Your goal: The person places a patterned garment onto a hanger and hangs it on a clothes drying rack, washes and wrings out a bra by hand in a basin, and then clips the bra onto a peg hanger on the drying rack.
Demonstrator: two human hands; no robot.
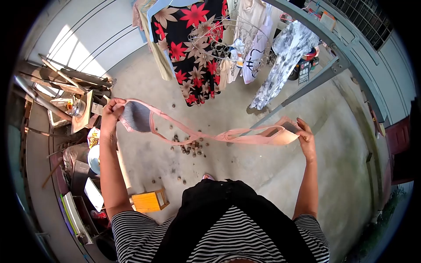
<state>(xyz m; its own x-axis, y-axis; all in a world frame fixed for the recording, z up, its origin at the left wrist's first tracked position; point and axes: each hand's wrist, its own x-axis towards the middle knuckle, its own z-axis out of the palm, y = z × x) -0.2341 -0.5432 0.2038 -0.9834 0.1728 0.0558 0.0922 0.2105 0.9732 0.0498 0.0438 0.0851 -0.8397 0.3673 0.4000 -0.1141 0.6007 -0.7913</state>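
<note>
A pink bra (193,131) with grey cup linings is stretched sideways between my two hands, above the concrete floor. My left hand (112,115) is closed on its left end, beside a grey-lined cup. At the other end, my right hand (305,135) pinches the edge of the second cup. The straps and band hang loosely and look twisted together near the middle.
Ahead hang a black dress with red flowers (193,52), pale garments and grey-white patterned trousers (285,61), near a metal frame (311,83). Small round brown objects (188,149) lie on the floor. A yellow wooden stool (147,201) stands at lower left, by stacked wood and household items.
</note>
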